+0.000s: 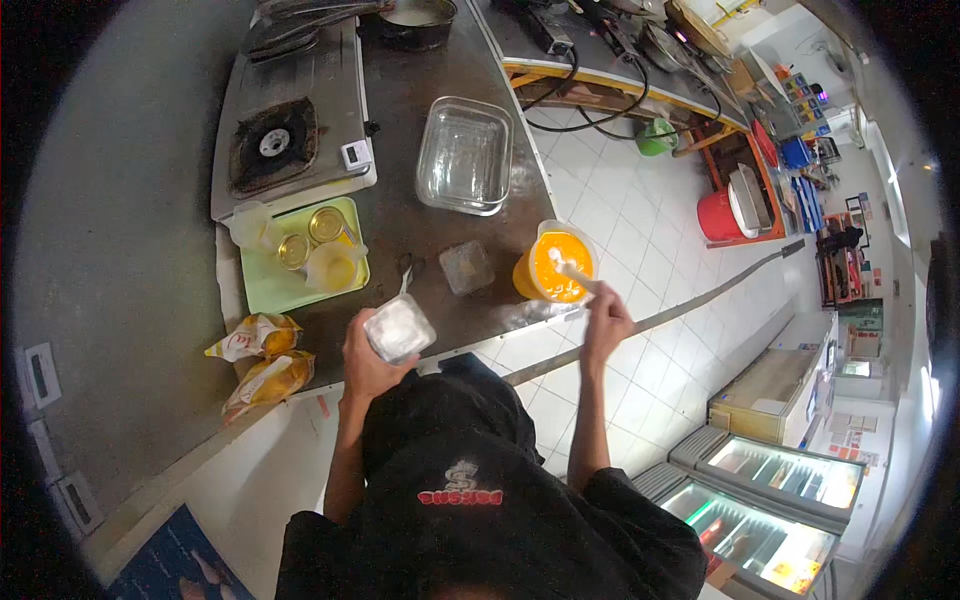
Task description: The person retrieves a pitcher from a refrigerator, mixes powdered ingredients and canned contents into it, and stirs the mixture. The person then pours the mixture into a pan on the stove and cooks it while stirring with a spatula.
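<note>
My left hand (377, 365) grips a small square clear container (400, 328) with white powder in it, tilted over the counter's front edge. In my right hand (606, 321) is a pale spoon or spatula (577, 276), its tip at the surface of a bright orange liquid. That liquid fills most of a translucent plastic jug (528, 279) near the counter's corner. White clumps lie on the liquid around the tip. Between my hands stands another small clear container or lid (466, 268). A rectangular glass dish (465, 157) sits farther back.
At left, a green tray (262, 292) carries two tins (327, 224) and translucent plastic cups (332, 268). Two yellow packets (264, 335) lie before it. Behind are a gas burner (273, 142), a small digital timer (356, 155) and a dark pot (417, 22). The counter edge drops to tiled floor (637, 225).
</note>
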### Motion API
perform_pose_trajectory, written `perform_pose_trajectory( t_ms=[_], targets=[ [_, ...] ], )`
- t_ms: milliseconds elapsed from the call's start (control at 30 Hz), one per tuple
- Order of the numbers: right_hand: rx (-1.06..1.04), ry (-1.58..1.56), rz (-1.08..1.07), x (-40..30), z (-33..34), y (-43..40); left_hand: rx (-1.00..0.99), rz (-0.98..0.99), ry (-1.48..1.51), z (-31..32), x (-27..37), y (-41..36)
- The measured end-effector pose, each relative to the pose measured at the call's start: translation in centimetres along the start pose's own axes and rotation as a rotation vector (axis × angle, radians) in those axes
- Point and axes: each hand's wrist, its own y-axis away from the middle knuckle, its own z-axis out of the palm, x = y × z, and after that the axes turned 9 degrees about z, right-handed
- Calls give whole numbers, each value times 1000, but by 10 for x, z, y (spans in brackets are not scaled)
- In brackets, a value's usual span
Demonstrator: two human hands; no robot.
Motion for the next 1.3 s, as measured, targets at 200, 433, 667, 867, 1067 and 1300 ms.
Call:
perform_pose_trajectory(
  t_ms=[200,433,667,867,1067,1300],
  targets=[
    [-807,178,-111,21,95,89,85,-102,28,8,-64,38],
    [-1197,168,-859,56,173,148,56,-94,-92,-7,-96,56],
    [-1115,238,-1206,73,171,134,9,-15,-161,1,-98,45],
    [-657,521,-644,78,176,108,71,-54,-228,-15,-72,52],
    [-368,957,-560,71,187,67,153,-39,-353,-5,-65,47],
    [-513,1136,-253,77,174,37,354,96,-299,-9,-51,34]
  ],
)
